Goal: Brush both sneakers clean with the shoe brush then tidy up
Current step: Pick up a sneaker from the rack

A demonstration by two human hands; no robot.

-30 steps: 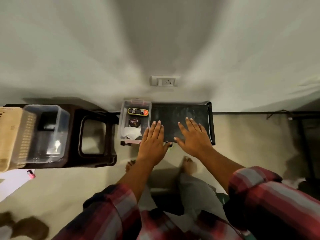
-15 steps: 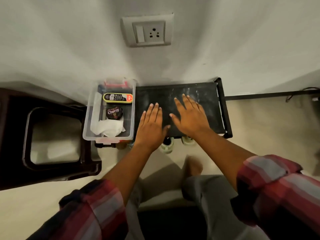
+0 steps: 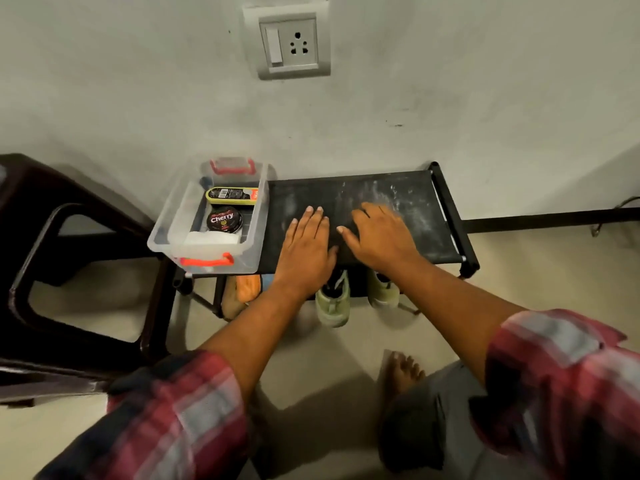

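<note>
My left hand (image 3: 306, 245) and my right hand (image 3: 381, 235) lie flat, fingers straight, on the dusty black top of a low shoe rack (image 3: 426, 216) against the wall. Two pale green sneakers, the left one (image 3: 333, 301) and the right one (image 3: 382, 292), stick out from the shelf under the rack, below my wrists. A clear plastic box (image 3: 258, 252) with orange handles sits on the rack's left end. Inside it lie a yellow-edged black shoe brush (image 3: 232, 195), a round Cherry polish tin (image 3: 224, 220) and a white cloth (image 3: 211, 239).
A dark brown plastic stool (image 3: 79, 271) stands to the left of the rack. An orange shoe (image 3: 247, 287) pokes out under the box. A wall socket (image 3: 289, 43) is above the rack. My bare foot (image 3: 403, 370) is on the beige floor.
The camera has dropped lower and closer to the rack, so the sneakers beneath it have come into sight. Both hands stay flat on the rack top.
</note>
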